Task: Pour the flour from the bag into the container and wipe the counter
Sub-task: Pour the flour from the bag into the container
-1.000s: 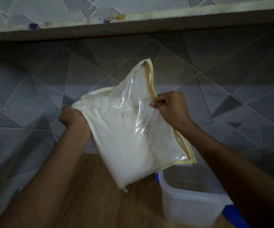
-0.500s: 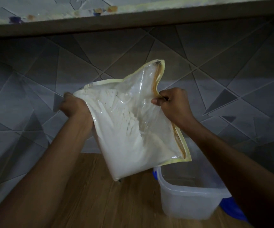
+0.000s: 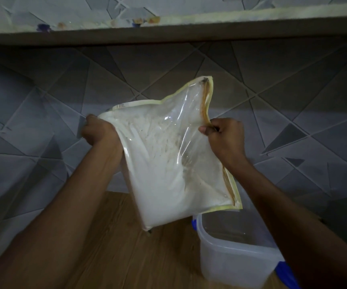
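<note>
A clear plastic bag of white flour (image 3: 168, 176) with a pale yellow edge hangs in the air above the wooden counter (image 3: 114, 259). My left hand (image 3: 99, 132) grips its upper left corner. My right hand (image 3: 224, 138) pinches the bag's yellow zip edge on the right side. The flour lies heaped in the bag's lower half, and the bag tilts with its lower right corner just above the rim of a translucent plastic container (image 3: 235, 265). The container stands on the counter at the lower right and looks empty.
A grey tiled wall (image 3: 43, 122) with a triangle pattern stands right behind the bag. A shelf edge (image 3: 168, 30) runs across the top. Something blue (image 3: 287, 274), partly hidden, lies beside the container at the lower right.
Both hands have turned the bag slightly, bringing its lower right corner closer over the container. The flour has settled further toward the bottom.
</note>
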A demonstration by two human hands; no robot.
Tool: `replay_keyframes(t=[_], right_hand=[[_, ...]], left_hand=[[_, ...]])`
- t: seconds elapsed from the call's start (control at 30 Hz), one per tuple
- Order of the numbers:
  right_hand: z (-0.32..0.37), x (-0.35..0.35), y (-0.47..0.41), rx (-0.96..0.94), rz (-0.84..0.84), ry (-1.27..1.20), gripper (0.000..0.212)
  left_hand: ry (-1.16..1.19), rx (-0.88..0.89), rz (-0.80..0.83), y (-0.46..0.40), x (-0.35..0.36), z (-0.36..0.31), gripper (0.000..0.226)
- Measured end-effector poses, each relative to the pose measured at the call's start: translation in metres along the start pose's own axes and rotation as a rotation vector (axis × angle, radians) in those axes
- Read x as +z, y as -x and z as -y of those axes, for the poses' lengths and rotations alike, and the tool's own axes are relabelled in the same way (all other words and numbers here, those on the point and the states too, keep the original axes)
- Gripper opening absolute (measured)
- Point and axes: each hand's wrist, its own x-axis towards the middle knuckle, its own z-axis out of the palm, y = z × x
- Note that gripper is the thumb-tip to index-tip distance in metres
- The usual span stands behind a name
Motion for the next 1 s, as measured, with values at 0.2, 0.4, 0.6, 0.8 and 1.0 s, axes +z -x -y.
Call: replay_keyframes(t=[0.2, 0.4, 0.6, 0.8, 1.0], right_hand=[[0.003, 0.002, 0.001, 0.034, 0.007, -0.031, 0.042], [0.013, 0.001, 0.007, 0.045, -0.013, -0.014, 0.024], [0.012, -0.001, 0.012, 0.055, -0.033, 0.036, 0.025], [0.003, -0.006, 0.014, 0.012, 0.006, 0.054, 0.033], [-0.009, -0.014, 0.019, -0.111, -0.019, 0.11, 0.024]], left_hand=[[0.113, -0.002, 0.014, -0.007, 0.001, -0.014, 0.042], [0.121, 0.016, 0.048, -0.005, 0.003, -0.025, 0.046], [-0.003, 0.062, 0.067, 0.005, 0.002, -0.027, 0.045], [0.076, 0.0, 0.058, 0.009, 0.0, -0.013, 0.044], [-0.068, 0.048, 0.072, 0.016, 0.007, -0.006, 0.043]])
